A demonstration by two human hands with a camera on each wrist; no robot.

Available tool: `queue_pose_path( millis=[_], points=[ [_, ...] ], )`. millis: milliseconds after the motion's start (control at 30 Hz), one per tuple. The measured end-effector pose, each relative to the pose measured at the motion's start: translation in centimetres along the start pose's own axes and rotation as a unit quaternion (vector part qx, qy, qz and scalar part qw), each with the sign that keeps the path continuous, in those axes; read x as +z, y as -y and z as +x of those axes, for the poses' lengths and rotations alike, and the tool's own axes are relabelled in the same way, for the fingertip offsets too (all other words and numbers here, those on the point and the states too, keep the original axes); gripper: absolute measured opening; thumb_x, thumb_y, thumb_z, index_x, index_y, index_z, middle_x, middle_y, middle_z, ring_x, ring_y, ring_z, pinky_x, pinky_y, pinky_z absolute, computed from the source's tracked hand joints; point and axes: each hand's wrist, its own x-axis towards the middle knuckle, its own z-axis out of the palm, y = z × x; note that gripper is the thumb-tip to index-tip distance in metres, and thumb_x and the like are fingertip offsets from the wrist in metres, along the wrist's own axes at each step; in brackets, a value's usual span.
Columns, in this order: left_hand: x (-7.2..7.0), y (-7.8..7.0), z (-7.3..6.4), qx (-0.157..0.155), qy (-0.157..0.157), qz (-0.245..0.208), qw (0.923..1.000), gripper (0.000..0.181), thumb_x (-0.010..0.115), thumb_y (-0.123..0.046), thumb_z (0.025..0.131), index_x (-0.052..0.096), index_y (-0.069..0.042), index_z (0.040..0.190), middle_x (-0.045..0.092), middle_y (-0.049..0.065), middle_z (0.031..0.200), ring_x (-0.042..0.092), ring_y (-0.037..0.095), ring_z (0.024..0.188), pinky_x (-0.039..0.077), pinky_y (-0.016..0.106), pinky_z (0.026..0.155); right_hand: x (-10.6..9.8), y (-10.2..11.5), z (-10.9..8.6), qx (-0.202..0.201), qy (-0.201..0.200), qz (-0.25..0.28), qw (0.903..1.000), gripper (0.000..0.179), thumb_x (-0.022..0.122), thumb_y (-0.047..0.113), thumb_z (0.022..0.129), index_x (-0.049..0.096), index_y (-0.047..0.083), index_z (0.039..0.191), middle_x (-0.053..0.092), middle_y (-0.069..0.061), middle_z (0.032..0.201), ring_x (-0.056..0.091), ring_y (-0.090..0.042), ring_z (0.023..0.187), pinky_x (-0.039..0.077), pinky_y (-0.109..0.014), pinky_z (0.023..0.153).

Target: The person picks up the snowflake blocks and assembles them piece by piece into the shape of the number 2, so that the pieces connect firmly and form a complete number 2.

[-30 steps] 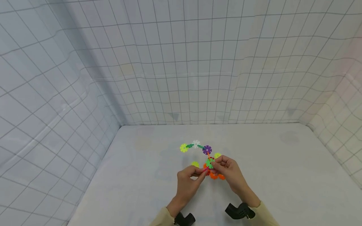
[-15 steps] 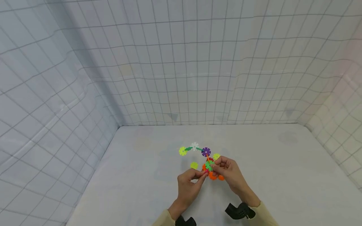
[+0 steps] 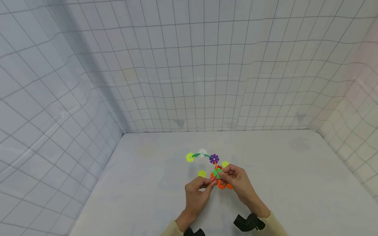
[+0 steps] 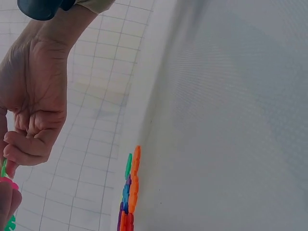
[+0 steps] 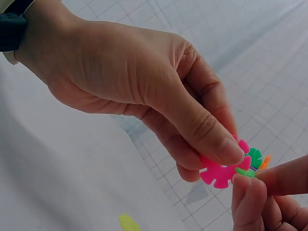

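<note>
My left hand (image 3: 196, 195) pinches a pink plastic snowflake disc (image 5: 221, 175) between thumb and fingertips. From the other side my right hand (image 3: 238, 183) pinches a light green snowflake disc (image 3: 217, 173). In the right wrist view its edge meets the pink rim, right at the fingertips. Beyond the hands stretches a chain of discs: purple (image 3: 214, 159), white (image 3: 202, 153) and yellow (image 3: 190, 157), with green ones edge-on between them. An orange disc, also edge-on, comes down from the purple one toward the hands. Fingers cover part of both held discs.
Orange discs (image 3: 221, 185) show under the hands. One yellow-green disc (image 3: 202, 173) lies left of them, another (image 3: 225, 163) behind the right hand. White cloth covers the table (image 3: 141, 183); gridded white walls (image 3: 189, 65) rise at the back and sides.
The chain of discs has dipped slightly along with the held pieces. The head view has shifted a little. Both hands keep their pinch.
</note>
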Motion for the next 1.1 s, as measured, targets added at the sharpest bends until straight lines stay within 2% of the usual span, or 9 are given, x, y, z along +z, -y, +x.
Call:
queue_pose_path(
  millis=[267,400,600,733,867,1100],
  points=[
    [-0.06,0.34,0.17,-0.010,0.017,-0.046,0.9988,0.018,0.076,0.015,0.069,0.070,0.007,0.083,0.065,0.012,0.073,0.064,0.020,0.065,0.055,0.026,0.061,-0.50,0.08,0.37,0.017,-0.009,0.013,0.9997,0.017,0.064,0.008,0.090,0.058,-0.008,0.092,0.062,-0.009,0.075,0.059,-0.013,0.063,0.053,-0.024,0.060],
    [-0.31,0.41,0.20,-0.005,0.025,-0.033,0.9991,0.019,0.077,0.016,0.068,0.071,0.006,0.083,0.066,0.012,0.075,0.065,0.019,0.067,0.055,0.024,0.063,-0.44,0.05,0.49,0.031,-0.017,0.014,0.9993,0.020,0.065,0.010,0.091,0.058,-0.009,0.096,0.062,-0.013,0.077,0.057,-0.014,0.063,0.052,-0.023,0.060],
    [-0.40,0.51,0.00,0.016,0.017,-0.018,0.9996,0.022,0.076,0.020,0.065,0.070,0.005,0.079,0.065,0.010,0.071,0.064,0.017,0.062,0.054,0.021,0.059,-0.22,0.15,0.31,0.047,-0.009,-0.001,0.9989,0.027,0.065,0.013,0.091,0.057,-0.010,0.102,0.067,-0.013,0.086,0.066,-0.019,0.073,0.055,-0.034,0.072],
    [-0.28,0.61,-0.11,0.019,0.003,-0.003,0.9998,0.022,0.076,0.019,0.064,0.071,0.005,0.080,0.065,0.010,0.071,0.064,0.017,0.061,0.054,0.020,0.060,0.06,0.40,0.04,0.035,-0.014,-0.028,0.9989,0.030,0.068,0.015,0.089,0.057,-0.008,0.105,0.069,-0.014,0.092,0.068,-0.024,0.082,0.052,-0.046,0.081],
    [-0.25,0.63,-0.07,0.020,-0.007,0.008,0.9997,0.022,0.078,0.019,0.063,0.072,0.007,0.081,0.066,0.010,0.071,0.064,0.018,0.061,0.053,0.020,0.061,0.21,0.46,-0.04,0.026,-0.006,-0.051,0.9983,0.038,0.072,0.019,0.086,0.056,-0.004,0.112,0.070,-0.014,0.095,0.069,-0.026,0.085,0.051,-0.050,0.082],
    [-0.25,0.77,-0.17,0.019,0.000,0.009,0.9998,0.021,0.078,0.017,0.064,0.072,0.005,0.080,0.065,0.010,0.071,0.063,0.018,0.060,0.053,0.019,0.059,0.15,0.15,-0.01,0.037,0.026,-0.016,0.9989,0.049,0.076,0.016,0.082,0.050,-0.005,0.118,0.069,-0.015,0.098,0.068,-0.028,0.087,0.049,-0.054,0.083]
  ],
)
